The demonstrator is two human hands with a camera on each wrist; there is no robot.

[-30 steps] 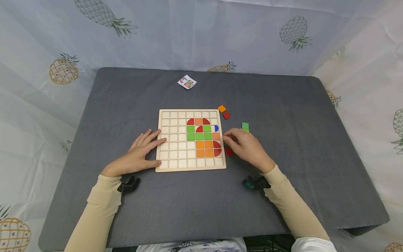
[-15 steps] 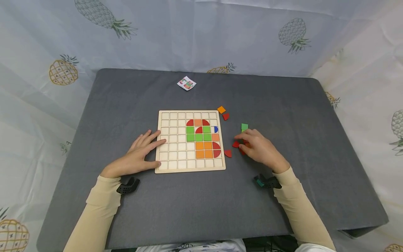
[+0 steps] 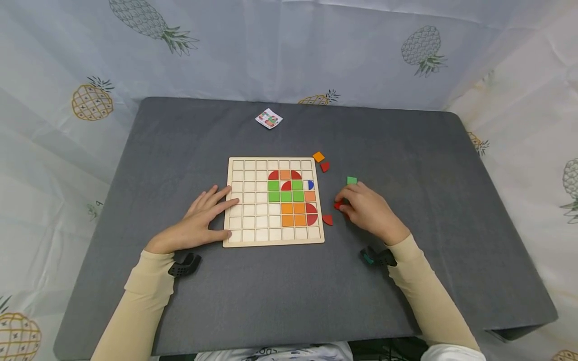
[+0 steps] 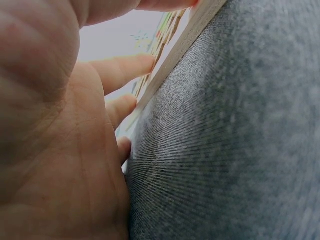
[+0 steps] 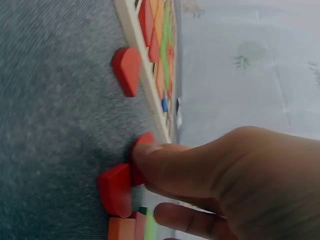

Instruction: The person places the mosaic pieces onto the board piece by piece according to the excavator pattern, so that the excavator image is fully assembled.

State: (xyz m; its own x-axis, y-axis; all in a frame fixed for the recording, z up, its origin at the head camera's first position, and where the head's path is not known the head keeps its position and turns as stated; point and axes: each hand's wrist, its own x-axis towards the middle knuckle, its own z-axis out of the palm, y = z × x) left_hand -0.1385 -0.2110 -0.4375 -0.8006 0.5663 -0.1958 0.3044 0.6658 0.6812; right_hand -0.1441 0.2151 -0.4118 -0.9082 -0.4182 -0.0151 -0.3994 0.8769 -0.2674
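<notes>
Red piece (image 5: 136, 175): one, pinched between your right fingers (image 5: 170, 167)
Your left fingers (image 3: 226, 204): spread, touching board (image 3: 249, 222)
On board: five green squares (image 3: 286, 196)

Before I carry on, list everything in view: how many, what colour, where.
Board: 1, pale wood, centre
Square tiles: 11, 5 green and 6 orange tones, board's right part
Rounded tiles: 6, 5 red and 1 blue, same part
Card: 1, white with coloured print, beyond the board
Loose orange pieces: at least 2, orange, right of the board
Loose red pieces: at least 4, red, right of the board
Loose green square: at least 1, green, farther right
Table: 1, dark grey, beneath everything
Curtain: count unclear, whitish with pineapples, surrounding
Wrist devices: 2, black, at the wrists
Sleeves: 2, beige, forearms
Left hand: 1, bare, touching the board's left edge
Right hand: 1, bare, pinching one red piece
</notes>
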